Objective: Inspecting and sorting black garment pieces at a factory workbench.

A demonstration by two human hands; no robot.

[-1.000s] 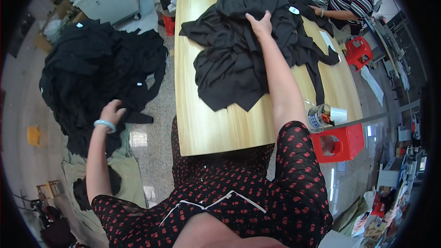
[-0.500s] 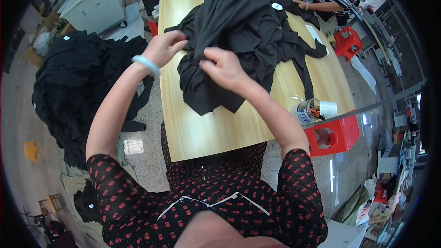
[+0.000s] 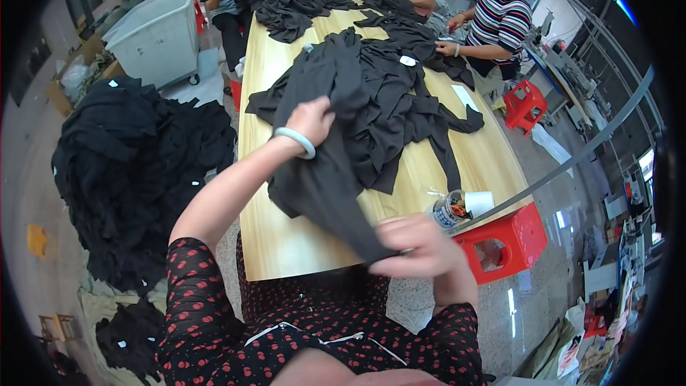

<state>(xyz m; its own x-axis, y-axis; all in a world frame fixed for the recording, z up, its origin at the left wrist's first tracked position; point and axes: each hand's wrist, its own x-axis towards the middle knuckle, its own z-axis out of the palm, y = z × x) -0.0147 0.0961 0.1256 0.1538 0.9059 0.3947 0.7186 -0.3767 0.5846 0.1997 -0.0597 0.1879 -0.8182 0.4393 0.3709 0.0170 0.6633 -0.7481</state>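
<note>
My left hand point(image 3: 312, 119) is raised over the wooden table point(image 3: 286, 243), fingers curled shut on a fold of the dark garment point(image 3: 336, 171). A pale bangle point(image 3: 295, 139) sits on that wrist. My right hand point(image 3: 418, 246) is at the near edge of the table, fingers closed around the lower end of the same garment; it is motion-blurred, so the exact finger position cannot be determined. The garment is stretched between the two hands, running from the far left grip down to the near right grip, with its upper part merging into the heap of dark garments point(image 3: 386, 93) spread across the middle of the table.

Just right of my right hand, a roll of tape point(image 3: 451, 209) with a white paper cup point(image 3: 479, 201) lies on the near right corner of the table. A red plastic stool point(image 3: 500, 243) stands on the floor below that corner. A second red stool point(image 3: 525, 104) stands farther off on the right.

To the left, on the floor, lies a large pile of black garments point(image 3: 136, 171). Beyond it stands a pale wheeled bin point(image 3: 153, 39). At the far end, other people sit at the table, one in a striped shirt point(image 3: 500, 25) handling cloth.
</note>
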